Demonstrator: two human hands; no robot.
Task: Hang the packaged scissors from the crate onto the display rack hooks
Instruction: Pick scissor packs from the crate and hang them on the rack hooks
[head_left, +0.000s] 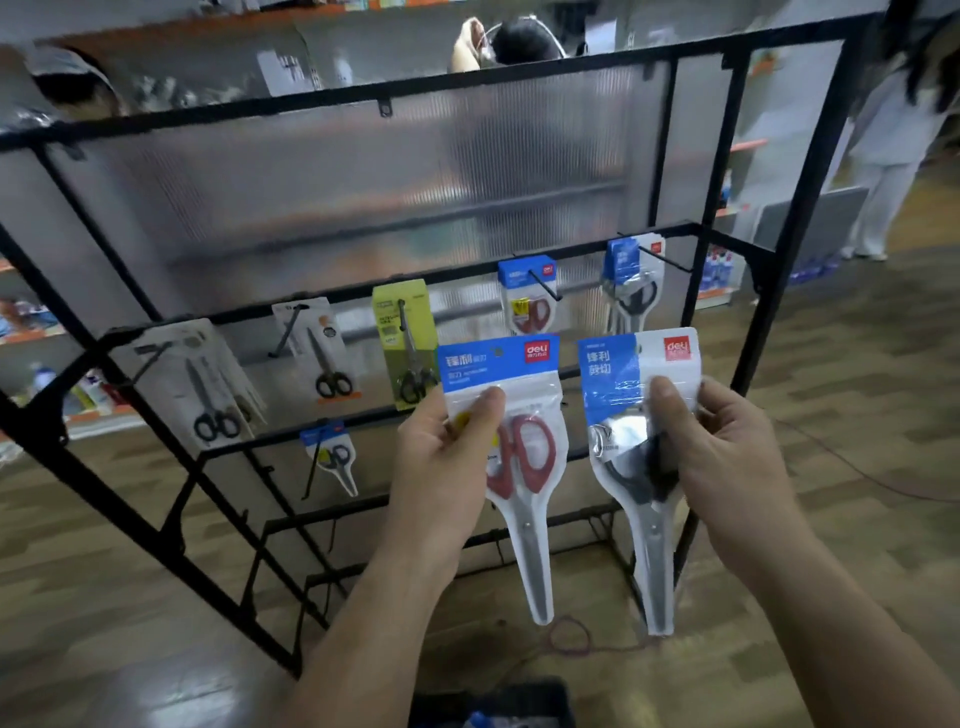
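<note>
1. Packaged scissors are filling both my hands in front of the display rack (795, 218). I am holding the red-handled pack (530, 452) in my left hand (441, 457) and the black-handled pack (636, 514) in my right hand (727, 457). Both are upright with blades pointing down.
2. My left thumb is pressing the front of its pack just under the blue header, with the fingers curling behind. My right hand is pinching the same way, thumb in front and fingers wrapping the pack's right edge.
3. I am judging this as the carry-to-hook step. The crate (519, 696) is lying at the bottom edge of view, and neither pack is on a hook yet.
4. A hanging red pack (527, 306) is sitting on a hook (545, 286) towards the right end of the rack's middle rail. A hanging black pack (631, 291) is sitting on the end hook (667, 260) by the right corner. Matching these, I am expecting to raise each header to its hook tip and slide it back.
5. A green pack (408, 343) and pale-carded packs are hanging towards the rail's left end. A small blue pack (332, 452) is hanging on the lower rail.
6. The hook tips are jutting towards me and are already carrying stock. With both hands occupied, nothing is free to steady a header.
</note>
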